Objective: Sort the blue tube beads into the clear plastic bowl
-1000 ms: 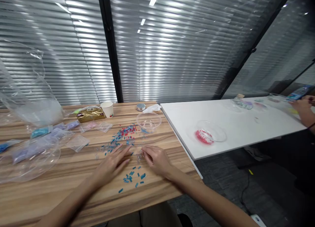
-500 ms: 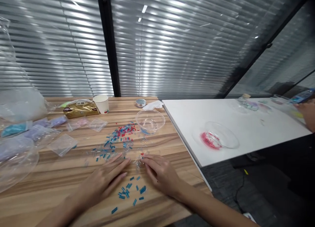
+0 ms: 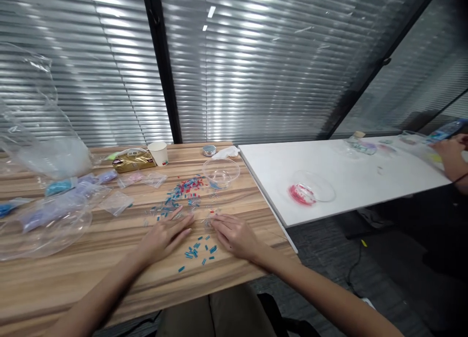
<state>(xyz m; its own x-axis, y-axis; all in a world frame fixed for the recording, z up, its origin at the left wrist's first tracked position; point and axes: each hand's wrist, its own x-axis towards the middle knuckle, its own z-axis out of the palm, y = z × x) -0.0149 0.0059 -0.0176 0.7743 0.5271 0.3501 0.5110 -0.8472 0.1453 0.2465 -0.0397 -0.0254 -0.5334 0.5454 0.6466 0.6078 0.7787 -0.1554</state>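
Note:
My left hand point(image 3: 166, 235) rests on the wooden table with its fingers spread. Its fingertips touch the near edge of a pile of small tube-shaped pieces point(image 3: 171, 200), blue, red and clear. Opposite it, my right hand point(image 3: 236, 235) lies with fingers stretched out and thumb apart. Its fingertips are at a few clear pieces point(image 3: 206, 222), and a red piece point(image 3: 212, 211) lies just beyond them. I cannot make out anything held in either hand. Between the hands and nearer to me, a loose group of blue pieces point(image 3: 195, 249) is scattered on the wood.
Behind the pile stands a clear round dish point(image 3: 234, 177). A paper cup point(image 3: 158, 154), a gold packet point(image 3: 133, 161) and several plastic bags point(image 3: 116, 203) are at left. On the white table point(image 3: 256, 181) sits a dish with red pieces point(image 3: 302, 194); another person's hand point(image 3: 451, 154) is far right.
The view has pulled back and turned slightly, so my lap now shows below the table edge. Both hands stay near the same pieces, with little visible movement.

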